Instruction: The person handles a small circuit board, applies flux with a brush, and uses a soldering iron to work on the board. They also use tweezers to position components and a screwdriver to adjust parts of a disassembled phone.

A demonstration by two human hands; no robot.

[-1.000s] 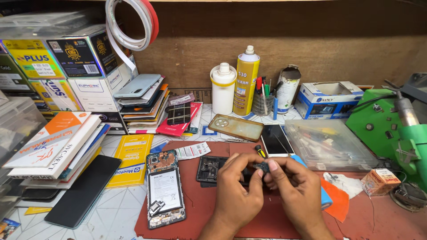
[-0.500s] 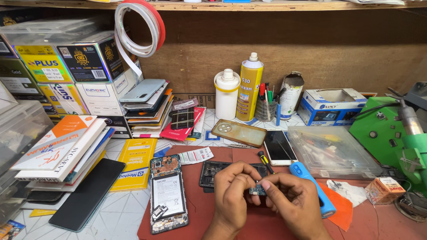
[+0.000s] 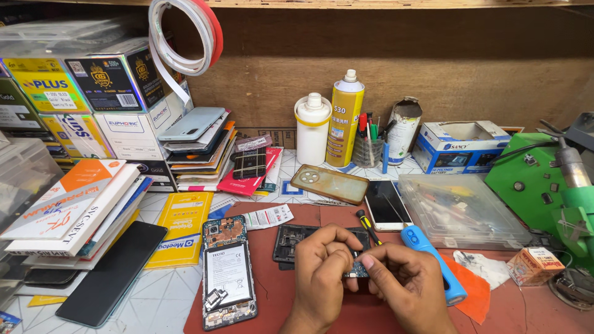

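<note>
Cluttered repair bench, red rubber mat point(image 3: 278, 291) near its front edge: left hand point(image 3: 322, 272) and right hand point(image 3: 402, 278) together pinch a small blue circuit board point(image 3: 357, 270), likely light and fragile, best held by its edges.

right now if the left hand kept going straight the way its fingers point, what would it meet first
Probably the small circuit board pinched between both hands, then the right hand. The left hand points right and slightly up; the black-and-yellow screwdriver lies just beyond, though depth is unclear.
</note>
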